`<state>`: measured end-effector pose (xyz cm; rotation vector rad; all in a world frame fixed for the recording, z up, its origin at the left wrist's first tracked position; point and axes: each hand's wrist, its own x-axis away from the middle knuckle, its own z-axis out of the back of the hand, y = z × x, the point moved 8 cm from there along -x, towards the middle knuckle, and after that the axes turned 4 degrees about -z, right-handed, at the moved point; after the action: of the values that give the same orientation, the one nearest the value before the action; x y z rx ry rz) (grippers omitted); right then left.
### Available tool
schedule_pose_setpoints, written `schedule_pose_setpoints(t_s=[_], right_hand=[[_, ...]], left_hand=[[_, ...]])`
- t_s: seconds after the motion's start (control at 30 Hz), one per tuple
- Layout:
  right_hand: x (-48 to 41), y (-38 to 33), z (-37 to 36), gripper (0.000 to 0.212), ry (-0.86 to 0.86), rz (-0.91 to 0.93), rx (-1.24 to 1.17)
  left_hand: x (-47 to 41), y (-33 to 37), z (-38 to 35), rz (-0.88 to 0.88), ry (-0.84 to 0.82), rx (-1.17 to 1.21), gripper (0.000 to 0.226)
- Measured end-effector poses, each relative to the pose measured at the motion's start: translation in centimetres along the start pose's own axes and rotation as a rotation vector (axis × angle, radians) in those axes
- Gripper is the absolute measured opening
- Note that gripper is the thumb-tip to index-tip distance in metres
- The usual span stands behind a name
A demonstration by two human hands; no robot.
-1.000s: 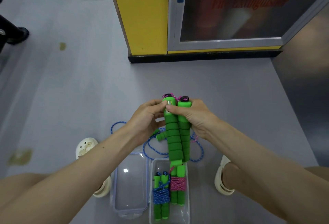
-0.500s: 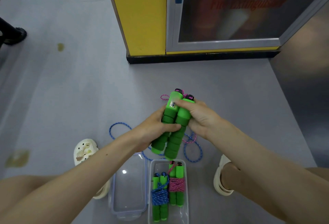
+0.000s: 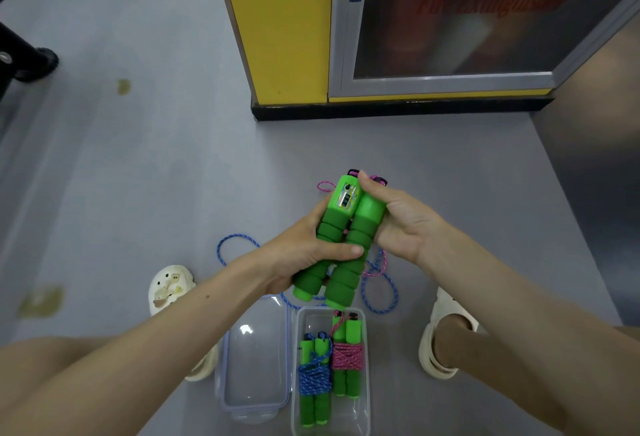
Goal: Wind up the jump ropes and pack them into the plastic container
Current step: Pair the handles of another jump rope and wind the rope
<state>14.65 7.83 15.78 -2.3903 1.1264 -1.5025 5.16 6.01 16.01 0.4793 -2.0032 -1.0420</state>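
Observation:
Two green foam jump rope handles (image 3: 343,238) are held side by side above the floor, tilted, one with a small counter window. My left hand (image 3: 304,255) grips their lower half with the thumb across the front. My right hand (image 3: 401,217) grips the upper end, thumb on top. A pink cord (image 3: 375,264) hangs from the handles. A loose blue rope (image 3: 379,292) lies on the floor below. The clear plastic container (image 3: 365,383) on the floor holds a blue-wound rope bundle (image 3: 314,376) and a pink-wound rope bundle (image 3: 347,356).
The container's clear lid (image 3: 256,366) lies to its left. My feet in cream clogs (image 3: 169,288) (image 3: 440,338) flank the container. A yellow pillar (image 3: 284,27) and a fire extinguisher cabinet (image 3: 446,20) stand ahead. A black wheeled base (image 3: 31,61) sits far left.
The handles went from upright to tilted and rose slightly. My left hand slid from the top of the handles down around their lower half; my right hand stayed at the upper end.

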Motion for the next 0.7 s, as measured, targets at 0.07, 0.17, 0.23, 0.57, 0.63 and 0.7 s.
schedule_pose_setpoints(t_s=[0.07, 0.17, 0.23, 0.57, 0.63, 0.7], right_hand=[[0.0, 0.2, -0.3, 0.023, -0.015, 0.001, 0.003], [-0.1, 0.4, -0.5, 0.019, -0.027, 0.014, 0.013], [-0.1, 0.5, -0.6, 0.019, -0.034, 0.011, 0.017], [-0.1, 0.3, 0.2, 0.076, 0.119, 0.080, 0.032], [-0.2, 0.3, 0.2, 0.083, 0.125, 0.087, 0.012], [-0.1, 0.5, 0.2, 0.083, 0.126, 0.079, 0.022]], left_hand=[[0.0, -0.5, -0.2, 0.001, 0.021, 0.043, 0.071], [0.0, -1.2, -0.3, 0.023, 0.042, 0.107, 0.069], [0.2, -1.3, -0.6, 0.058, 0.009, 0.117, 0.064], [0.5, -1.1, -1.1, 0.122, -0.006, 0.144, 0.051], [0.7, -1.2, -1.2, 0.147, -0.017, 0.154, 0.045], [0.8, -1.5, -1.4, 0.175, -0.029, 0.158, 0.034]])
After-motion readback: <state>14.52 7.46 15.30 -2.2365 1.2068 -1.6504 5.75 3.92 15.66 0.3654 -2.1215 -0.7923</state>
